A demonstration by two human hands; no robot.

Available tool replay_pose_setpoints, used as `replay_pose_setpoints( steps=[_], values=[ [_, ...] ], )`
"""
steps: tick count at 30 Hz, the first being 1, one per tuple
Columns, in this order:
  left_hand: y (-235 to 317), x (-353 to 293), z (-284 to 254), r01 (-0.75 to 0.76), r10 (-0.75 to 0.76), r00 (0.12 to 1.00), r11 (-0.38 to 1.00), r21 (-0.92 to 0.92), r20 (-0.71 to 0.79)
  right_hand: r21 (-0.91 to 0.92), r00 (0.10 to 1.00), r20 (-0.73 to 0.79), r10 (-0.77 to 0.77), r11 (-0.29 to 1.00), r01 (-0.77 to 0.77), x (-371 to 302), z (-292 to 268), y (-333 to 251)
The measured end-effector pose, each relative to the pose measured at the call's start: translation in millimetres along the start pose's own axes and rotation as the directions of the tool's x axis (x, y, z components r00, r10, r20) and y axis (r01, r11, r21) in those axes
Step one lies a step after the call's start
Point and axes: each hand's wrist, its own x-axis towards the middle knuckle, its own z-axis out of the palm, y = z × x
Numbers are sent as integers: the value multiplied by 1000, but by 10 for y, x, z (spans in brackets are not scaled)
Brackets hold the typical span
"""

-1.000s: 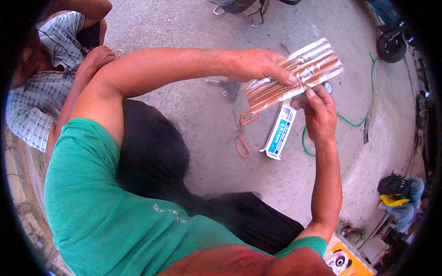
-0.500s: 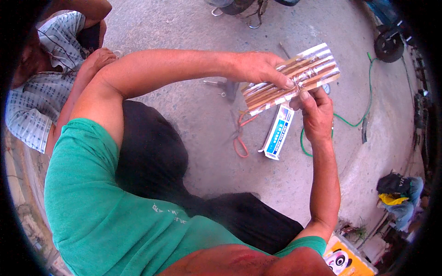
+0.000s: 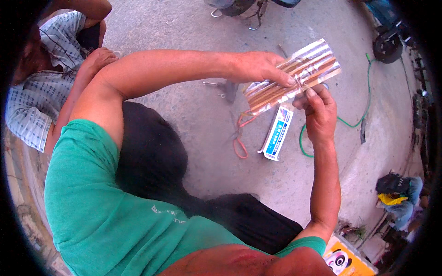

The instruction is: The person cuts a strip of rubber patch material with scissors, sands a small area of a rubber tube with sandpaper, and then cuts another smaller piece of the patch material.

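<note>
Out over the concrete I hold a flat, clear-wrapped sheet of brown tyre plug strips [image 3: 317,66], with shiny film between the strips. My left hand [image 3: 263,69] grips it from the left, thumb pressed on top and the other fingers hidden beneath. At the lower edge, close to the left thumb, my right hand [image 3: 321,110] pinches the sheet between thumb and bent fingers. The film looks wrinkled and raised there. Below the sheet, a slim blue and white carton [image 3: 277,133] lies on the ground, its near end flap open.
A red cord [image 3: 240,142] lies left of the carton, and a green hose [image 3: 357,125] curls to the right. Keys [image 3: 216,85] rest beyond my left wrist. Another person [image 3: 41,92] sits at the left. Wheels [image 3: 387,47] stand farther off; a bundle [image 3: 398,195] sits at right.
The sheet has shifted slightly up and tilted a little. My right hand has moved slightly right and down, its fingers still at the sheet's lower edge.
</note>
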Motion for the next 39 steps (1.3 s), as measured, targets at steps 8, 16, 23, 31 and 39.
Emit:
replay_pose_setpoints(
  steps=[8, 16, 23, 31, 39],
  values=[
    [52, -22, -30, 21, -21, 999, 1000, -1, 37, -40, 995, -87, -42, 998, 38, 47, -77, -129],
    [23, -9, -39, 12, -20, 993, 997, 72, 117, -49, 997, -71, -42, 998, 39, 50, -91, -107],
    [-30, 9, -34, -3, -1, 989, 1000, 31, 151, -2, 997, -60, -51, 999, 51, 47, -100, -103],
    [-29, 98, -81, -7, 29, 998, 944, 331, -62, -187, 991, -96, -97, 979, 78, 18, -75, -137],
    [530, 78, 29, -168, 287, 934, 877, 450, -211, -483, 974, -146, -174, 872, 83, -55, 247, -228]
  ],
)
